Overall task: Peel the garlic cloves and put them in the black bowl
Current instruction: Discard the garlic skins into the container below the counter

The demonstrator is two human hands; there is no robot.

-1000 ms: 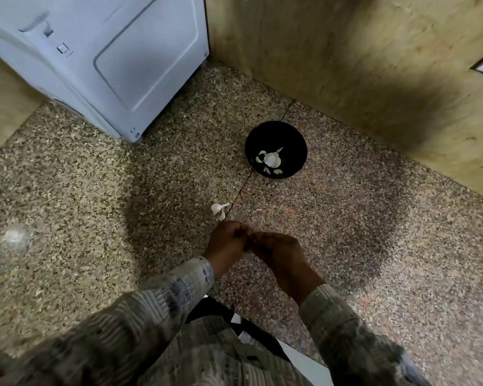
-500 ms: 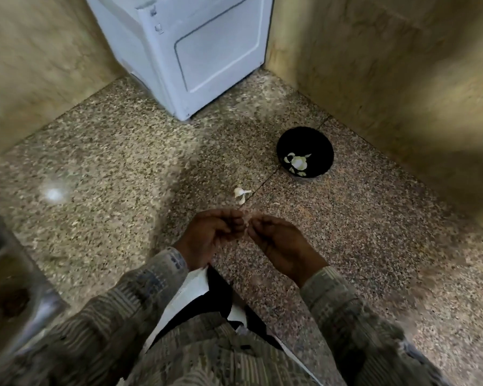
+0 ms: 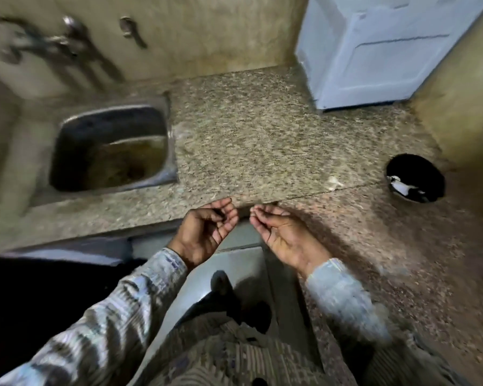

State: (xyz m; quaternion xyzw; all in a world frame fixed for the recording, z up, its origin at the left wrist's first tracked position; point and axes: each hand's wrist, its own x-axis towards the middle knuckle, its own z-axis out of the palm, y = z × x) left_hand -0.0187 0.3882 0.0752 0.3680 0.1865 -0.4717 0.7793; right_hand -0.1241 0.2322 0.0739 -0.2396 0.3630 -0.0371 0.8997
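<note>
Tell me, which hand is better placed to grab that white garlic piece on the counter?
Right, probably. The right hand is nearer the garlic piece, which lies ahead and to its right, toward the black bowl; the left hand would have to cross over.

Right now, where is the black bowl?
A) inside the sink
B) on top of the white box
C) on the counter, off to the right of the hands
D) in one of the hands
C: the black bowl sits on the speckled counter, well to the right of the right hand, with white bits inside it.
</note>
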